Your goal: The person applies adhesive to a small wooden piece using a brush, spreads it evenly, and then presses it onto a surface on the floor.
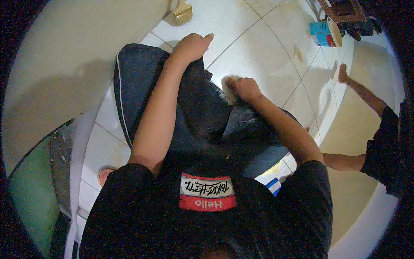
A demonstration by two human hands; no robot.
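My left hand (pixel 193 47) is loosely curled with the thumb stretched out, above my bent left knee in dark trousers (pixel 139 74) with white piping. Nothing shows in it, though its palm side is hidden. Past my other knee, my right hand (pixel 248 90) is curled low over the white tiled floor (pixel 249 51). Its fingertips lie in a greyish-tan patch, which may be a small pad or only shadow; whether it grips anything is unclear. A wide paintbrush (pixel 182 14) with a gold-coloured ferrule lies beyond my left hand, beside the wall.
A blue bucket (pixel 320 33) stands at the far right near brown furniture (pixel 346 11). Another person's bare leg (pixel 367 94) extends along the right wall. A green panel (pixel 35 184) and a reddish round object (pixel 105 176) are at left. Tan smears (pixel 298 54) mark the tiles.
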